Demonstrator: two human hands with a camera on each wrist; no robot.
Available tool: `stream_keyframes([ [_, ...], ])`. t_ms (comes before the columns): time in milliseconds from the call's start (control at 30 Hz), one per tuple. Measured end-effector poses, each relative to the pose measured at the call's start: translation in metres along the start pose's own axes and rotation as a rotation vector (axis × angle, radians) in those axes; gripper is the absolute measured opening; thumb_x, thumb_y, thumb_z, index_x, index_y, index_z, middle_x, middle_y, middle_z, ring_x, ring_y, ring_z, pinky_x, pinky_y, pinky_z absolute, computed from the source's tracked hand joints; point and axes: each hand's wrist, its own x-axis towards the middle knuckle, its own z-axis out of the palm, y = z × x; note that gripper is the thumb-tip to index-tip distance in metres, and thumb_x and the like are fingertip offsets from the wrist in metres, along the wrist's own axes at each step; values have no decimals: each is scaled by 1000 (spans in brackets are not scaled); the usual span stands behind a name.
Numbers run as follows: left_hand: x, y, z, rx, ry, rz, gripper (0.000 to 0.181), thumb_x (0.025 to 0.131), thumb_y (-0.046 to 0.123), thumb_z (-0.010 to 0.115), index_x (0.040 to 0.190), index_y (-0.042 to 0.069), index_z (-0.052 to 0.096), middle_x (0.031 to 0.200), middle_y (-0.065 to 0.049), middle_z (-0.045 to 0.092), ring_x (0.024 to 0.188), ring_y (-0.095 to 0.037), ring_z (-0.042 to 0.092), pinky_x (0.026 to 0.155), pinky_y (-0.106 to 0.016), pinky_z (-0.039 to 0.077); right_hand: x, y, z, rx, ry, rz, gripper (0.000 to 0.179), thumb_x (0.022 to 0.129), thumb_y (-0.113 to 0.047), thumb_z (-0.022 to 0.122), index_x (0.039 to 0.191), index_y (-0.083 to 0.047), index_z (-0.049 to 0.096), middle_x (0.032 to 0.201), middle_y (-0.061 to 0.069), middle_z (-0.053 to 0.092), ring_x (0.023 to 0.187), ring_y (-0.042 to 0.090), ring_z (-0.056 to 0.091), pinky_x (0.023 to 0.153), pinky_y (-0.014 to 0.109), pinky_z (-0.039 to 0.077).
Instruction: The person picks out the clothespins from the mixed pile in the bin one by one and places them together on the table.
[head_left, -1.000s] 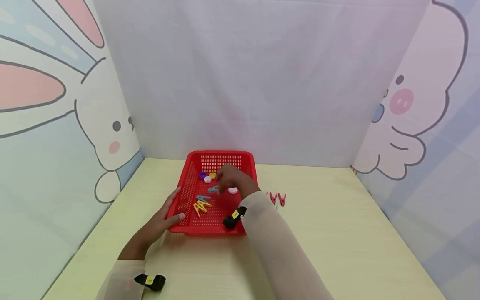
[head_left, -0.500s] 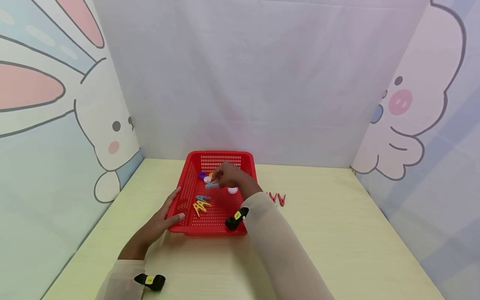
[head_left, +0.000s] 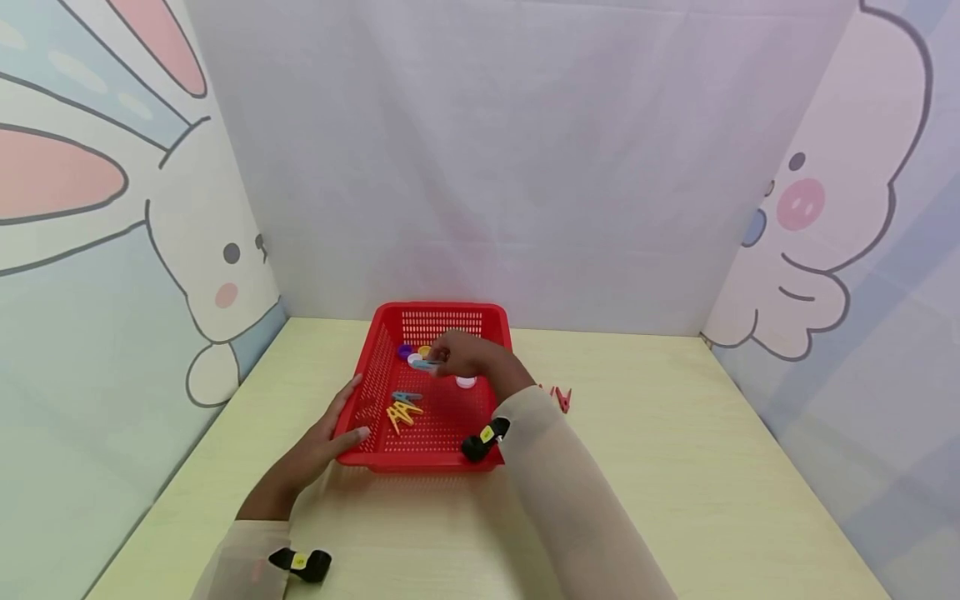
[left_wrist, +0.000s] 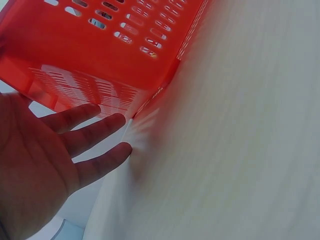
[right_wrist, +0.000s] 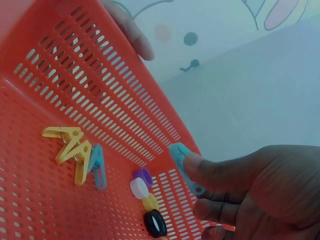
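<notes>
My right hand pinches a blue clothespin between thumb and fingers, above the floor of the red basket. Another blue clothespin lies in the basket beside two yellow clothespins. Toward the back are a purple cap, a white cap, a yellow cap and a black cap. A pink-white cap shows below my right hand in the head view. My left hand rests at the basket's left rim, thumb over it, with straight, spread fingers outside.
Red clothespins lie on the pale tabletop just right of the basket, partly hidden by the right sleeve. A grey-white cloth wall stands close behind the basket. Cartoon-printed panels flank the table.
The right hand has lifted the blue clothespin off the basket floor and moved it slightly back and left, near the white cap. The left hand and basket have stayed in place.
</notes>
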Motion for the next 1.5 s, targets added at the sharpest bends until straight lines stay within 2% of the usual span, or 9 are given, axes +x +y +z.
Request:
stream_keyframes([
  [133,0,1,1,-13,-5,20,108,100,25,72,177,29,-4,168,-29,31,139,-46,54,94,-41,68,-6,3,-5,45,5,-32,43,88,-19,91,128,-17,75,126,6,71,116,25,63,96,41,66],
  [267,-1,2,1,-21,-10,28,108,100,24,72,177,29,-4,168,-29,30,140,-46,54,94,-40,68,-12,9,-9,106,-5,-77,35,89,-18,90,122,-17,77,128,7,72,118,26,64,98,43,66],
  [533,-2,2,1,-24,-4,31,108,100,23,73,177,29,-3,168,-29,30,140,-47,52,93,-40,68,-23,23,-19,89,21,-184,33,99,-11,78,132,-17,79,130,8,73,116,27,65,100,49,66],
  [767,-2,2,-1,-17,2,19,107,100,26,73,177,32,-2,167,-28,32,141,-47,52,94,-40,68,-36,32,-21,154,57,-246,30,102,-4,73,131,-12,76,138,10,69,125,28,63,100,40,66],
  [933,-2,1,-1,-20,1,28,108,100,26,73,177,32,-3,168,-28,31,143,-50,50,94,-40,68,-46,40,-21,160,73,-290,30,105,-4,68,134,-9,74,141,11,66,131,30,62,102,41,65],
  [1100,-2,2,0,-20,-3,28,108,100,26,73,177,31,-4,167,-28,31,142,-50,51,95,-40,68,-55,50,-20,179,106,-303,37,104,-4,71,140,-12,73,136,12,71,126,28,66,100,40,66],
  [1233,-2,2,0,-27,-5,23,108,100,26,73,177,32,-4,168,-27,31,142,-49,51,95,-40,68,-61,59,-21,191,146,-296,36,105,-3,69,139,-12,74,131,12,74,120,27,69,99,40,67],
  [1400,-1,1,-1,-23,-1,20,108,100,27,73,176,34,-3,169,-27,30,144,-50,50,95,-40,68,-71,69,-23,235,175,-284,34,103,-1,70,136,-9,74,134,12,72,126,32,65,101,50,66],
  [1500,-1,0,-1,-18,2,22,108,100,27,73,176,34,-3,169,-27,29,144,-51,49,95,-40,68,-78,77,-23,248,176,-295,34,103,0,71,135,-12,73,137,13,69,130,34,60,100,50,66],
])
